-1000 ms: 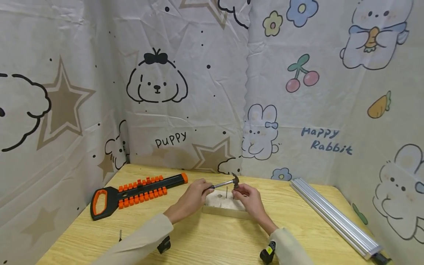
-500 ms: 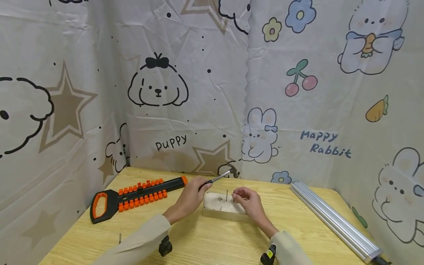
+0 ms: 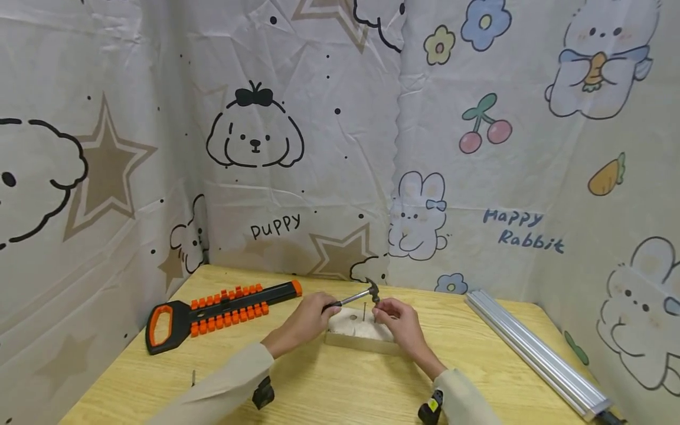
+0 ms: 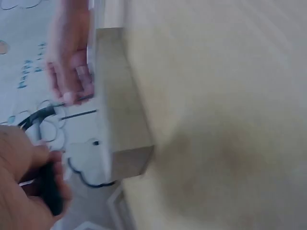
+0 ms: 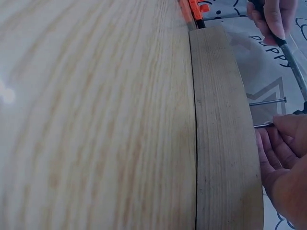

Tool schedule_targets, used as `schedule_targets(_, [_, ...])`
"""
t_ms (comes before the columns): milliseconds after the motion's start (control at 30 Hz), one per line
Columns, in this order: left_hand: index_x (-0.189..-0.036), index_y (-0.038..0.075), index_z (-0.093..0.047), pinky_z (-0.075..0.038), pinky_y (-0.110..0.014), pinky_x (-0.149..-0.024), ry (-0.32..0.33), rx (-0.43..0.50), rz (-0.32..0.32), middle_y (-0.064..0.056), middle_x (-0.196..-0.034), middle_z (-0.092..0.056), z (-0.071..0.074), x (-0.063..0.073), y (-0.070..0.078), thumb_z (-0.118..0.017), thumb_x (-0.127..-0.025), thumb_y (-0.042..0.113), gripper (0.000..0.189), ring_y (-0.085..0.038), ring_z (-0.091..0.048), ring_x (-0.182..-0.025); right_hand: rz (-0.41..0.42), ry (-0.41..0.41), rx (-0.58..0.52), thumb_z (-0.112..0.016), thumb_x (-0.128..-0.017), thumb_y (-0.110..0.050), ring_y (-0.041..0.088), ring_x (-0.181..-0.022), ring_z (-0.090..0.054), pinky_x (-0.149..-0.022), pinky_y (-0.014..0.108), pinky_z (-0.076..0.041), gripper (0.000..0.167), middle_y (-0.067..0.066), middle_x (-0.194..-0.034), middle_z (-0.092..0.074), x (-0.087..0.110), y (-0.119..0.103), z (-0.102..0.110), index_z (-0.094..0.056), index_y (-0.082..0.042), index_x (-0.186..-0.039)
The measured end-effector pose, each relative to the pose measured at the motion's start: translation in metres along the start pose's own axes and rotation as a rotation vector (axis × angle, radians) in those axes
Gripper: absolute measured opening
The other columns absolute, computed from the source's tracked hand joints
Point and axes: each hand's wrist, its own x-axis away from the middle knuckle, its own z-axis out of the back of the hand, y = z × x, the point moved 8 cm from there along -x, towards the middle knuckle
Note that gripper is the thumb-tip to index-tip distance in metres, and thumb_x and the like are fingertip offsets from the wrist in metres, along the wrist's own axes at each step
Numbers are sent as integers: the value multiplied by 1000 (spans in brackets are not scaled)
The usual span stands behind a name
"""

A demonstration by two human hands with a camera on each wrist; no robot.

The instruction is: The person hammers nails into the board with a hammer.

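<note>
In the head view my left hand (image 3: 305, 319) grips the dark handle of a small claw hammer (image 3: 353, 298). The hammer's head is just above the fingertips of my right hand (image 3: 401, 321); whether it touches the nail there cannot be told. That hand pinches a nail (image 5: 264, 126) against the top of a pale wooden block (image 3: 366, 341), as the right wrist view shows. Beside it, a second nail (image 3: 364, 311) stands upright in the block. A dark round spot (image 3: 353, 317) marks the block's top, left of this nail. The left wrist view is blurred.
A black rack with orange clips and an orange-rimmed handle (image 3: 180, 326) lies at the left of the wooden table (image 3: 329, 389). A long aluminium profile (image 3: 536, 351) lies along the right side. Near the left sleeve is a thin metal piece (image 3: 193, 378). Printed cloth hangs behind.
The hammer head rose off the pinched nail half a second ago and has now come down close to it again. My right hand stays by the block, still pinching the nail.
</note>
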Motion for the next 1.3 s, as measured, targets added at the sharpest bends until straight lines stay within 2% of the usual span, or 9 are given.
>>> schedule_targets(67, [-96, 1, -72, -39, -24, -60, -22, 17, 9, 0, -77, -53, -4, 3, -1, -62, -106, 7, 15, -9, -43, -66, 0, 2, 2, -76, -95, -2, 13, -84, -70, -78, 20, -57, 7, 16, -97, -76, 1, 1, 1, -75, 2, -100])
schedule_targets(233, [-104, 2, -73, -43, -25, -63, 47, 65, 17, -5, -87, -62, -1, 5, 1, -62, -106, 8, 12, -12, -49, -71, 2, -19, -7, -75, -96, -2, 13, -86, -70, -80, 20, -57, 8, 17, -99, -76, 1, 1, 0, -74, 3, -101])
schedule_targets(400, [-99, 0, -73, -42, -25, -63, -30, -8, 1, -2, -83, -59, -7, 3, 5, -64, -104, 7, 13, -11, -48, -71, 12, -20, 18, -76, -95, -2, 12, -87, -70, -80, 20, -56, 8, 17, -99, -75, -3, -2, 1, -74, 3, -101])
schedule_targets(533, [-101, -1, -72, -43, -25, -62, -15, -6, 3, -2, -84, -58, -4, 1, 6, -62, -106, 8, 13, -11, -48, -69, 0, -40, 19, -75, -95, -1, 11, -86, -69, -78, 20, -56, 10, 18, -101, -75, -5, -5, 2, -74, 5, -103])
schedule_targets(700, [-95, 0, -70, -38, -24, -60, -69, -57, 1, 1, -77, -51, -2, -6, 7, -62, -106, 7, 15, -10, -44, -67, -15, -59, -6, -75, -94, 1, 10, -83, -69, -75, 22, -58, 12, 21, -101, -75, -6, -6, 2, -72, 7, -105])
schedule_targets(900, [-100, 0, -70, -42, -26, -60, 79, -24, -50, -5, -84, -58, 17, -11, 14, -62, -105, 6, 11, -13, -48, -68, -2, -84, 11, -73, -96, -1, 12, -85, -69, -76, 27, -60, 14, 22, -104, -74, -3, -6, 2, -71, 8, -107])
schedule_targets(1100, [-94, 1, -73, -40, -24, -59, -64, -56, -13, -3, -78, -60, 3, -10, 10, -64, -104, 4, 14, -10, -46, -66, -19, -67, -19, -73, -95, 4, 11, -84, -70, -76, 26, -61, 11, 23, -103, -74, -4, -3, 3, -71, 9, -105])
schedule_targets(1233, [-96, 3, -72, -40, -24, -60, -23, -37, -1, -2, -79, -57, 4, -8, 7, -63, -105, 6, 13, -11, -46, -67, -24, -75, -28, -73, -95, 3, 12, -86, -70, -78, 25, -61, 13, 24, -105, -74, -4, -2, 1, -71, 9, -107])
schedule_targets(1300, [-95, 2, -72, -40, -24, -60, -35, -34, -6, -2, -79, -58, 3, -8, 7, -64, -104, 6, 13, -11, -46, -66, -23, -80, -34, -72, -96, 2, 13, -88, -71, -79, 26, -61, 14, 23, -105, -74, -3, -3, 0, -71, 9, -108])
